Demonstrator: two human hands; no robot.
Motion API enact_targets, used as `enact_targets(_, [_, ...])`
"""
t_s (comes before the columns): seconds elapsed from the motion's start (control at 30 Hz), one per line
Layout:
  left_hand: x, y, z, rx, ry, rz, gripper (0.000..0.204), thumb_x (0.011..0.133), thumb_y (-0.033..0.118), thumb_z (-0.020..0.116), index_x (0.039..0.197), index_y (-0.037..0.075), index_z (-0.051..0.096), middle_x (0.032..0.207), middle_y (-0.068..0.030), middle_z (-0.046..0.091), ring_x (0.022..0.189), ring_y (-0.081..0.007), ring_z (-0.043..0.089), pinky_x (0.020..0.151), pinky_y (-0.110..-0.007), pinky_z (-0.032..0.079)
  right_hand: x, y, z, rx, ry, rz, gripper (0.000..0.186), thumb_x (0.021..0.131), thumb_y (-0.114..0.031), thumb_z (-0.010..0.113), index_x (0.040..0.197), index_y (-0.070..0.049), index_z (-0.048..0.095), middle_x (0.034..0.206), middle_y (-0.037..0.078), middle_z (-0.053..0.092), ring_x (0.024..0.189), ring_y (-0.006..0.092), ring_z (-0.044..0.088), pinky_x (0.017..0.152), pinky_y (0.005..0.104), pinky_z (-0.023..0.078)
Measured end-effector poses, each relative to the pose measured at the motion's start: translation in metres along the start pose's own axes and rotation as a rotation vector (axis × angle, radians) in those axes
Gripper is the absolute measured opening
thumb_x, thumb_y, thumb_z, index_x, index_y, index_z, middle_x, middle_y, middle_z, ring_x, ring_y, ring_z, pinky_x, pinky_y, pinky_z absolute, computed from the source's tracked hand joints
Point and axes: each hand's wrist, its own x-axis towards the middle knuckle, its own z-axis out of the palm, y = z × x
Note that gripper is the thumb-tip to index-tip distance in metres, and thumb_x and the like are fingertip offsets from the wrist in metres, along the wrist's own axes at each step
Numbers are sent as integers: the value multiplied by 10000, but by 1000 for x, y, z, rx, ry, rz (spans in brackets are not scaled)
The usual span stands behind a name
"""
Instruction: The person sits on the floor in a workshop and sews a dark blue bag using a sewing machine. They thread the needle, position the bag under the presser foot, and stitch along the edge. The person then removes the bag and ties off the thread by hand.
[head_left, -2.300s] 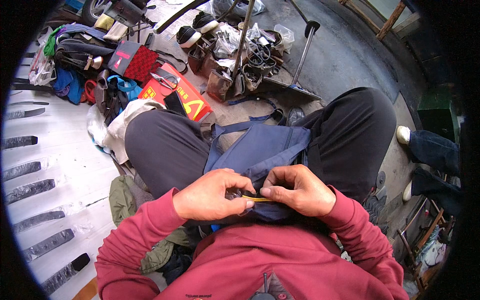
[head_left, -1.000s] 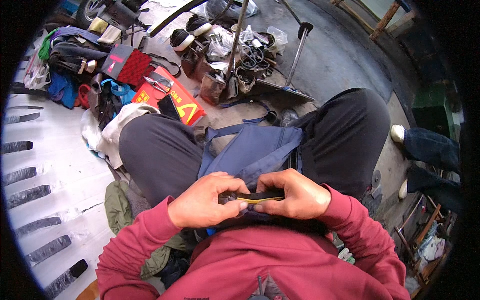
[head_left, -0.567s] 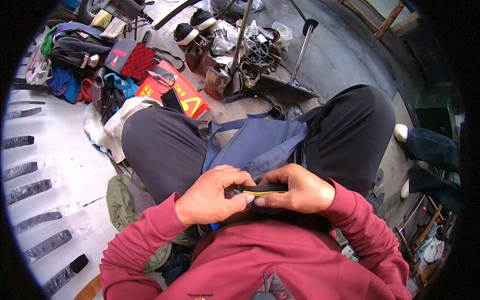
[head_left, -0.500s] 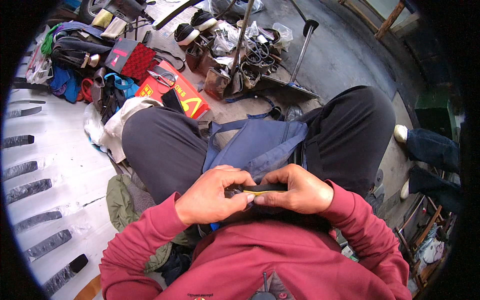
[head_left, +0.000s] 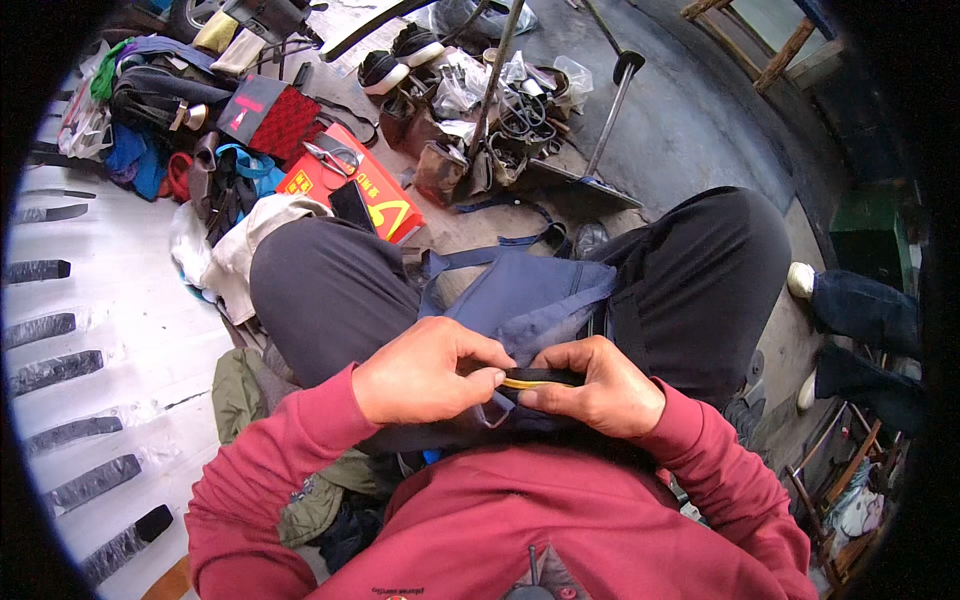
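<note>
Between my knees lies a dark blue fabric bag with a strap. Above my lap, both hands are at a narrow black strip with a yellow edge. My right hand grips it between thumb and fingers. At the strip's other end my left hand is closed in a pinch, thumb against forefinger. Whether the strip is part of the bag or a separate piece I cannot tell. Dark cloth lies below my hands, and its details are hidden.
Ahead to the left, scissors and a black phone rest on a red box. Bags are piled beyond. A metal stand and shoes are farther ahead. A person's legs are at the right.
My left hand has shifted slightly left and up, away from my right thumb. More of the strip's yellow edge shows between my hands. The view has tilted a little.
</note>
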Motion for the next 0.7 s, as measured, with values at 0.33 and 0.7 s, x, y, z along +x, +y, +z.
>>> enact_targets(0.33, [15, 16, -24, 74, -248, -21, 242, 950, 151, 650, 1105, -19, 728, 817, 7, 667, 781, -33, 536, 719, -251, 476, 0, -1, -6, 202, -48, 108, 213, 947, -185, 725, 1017, 16, 722, 836, -51, 625, 772, 38, 511, 681, 241, 436])
enact_targets(0.7, [21, 12, -19, 149, -256, 65, 238, 953, 153, 656, 1110, -9, 731, 772, -20, 673, 720, -38, 543, 653, -256, 470, -2, 7, 3, 202, 32, 47, 197, 930, -193, 736, 963, -1, 714, 808, -52, 606, 761, 40, 504, 664, 245, 435])
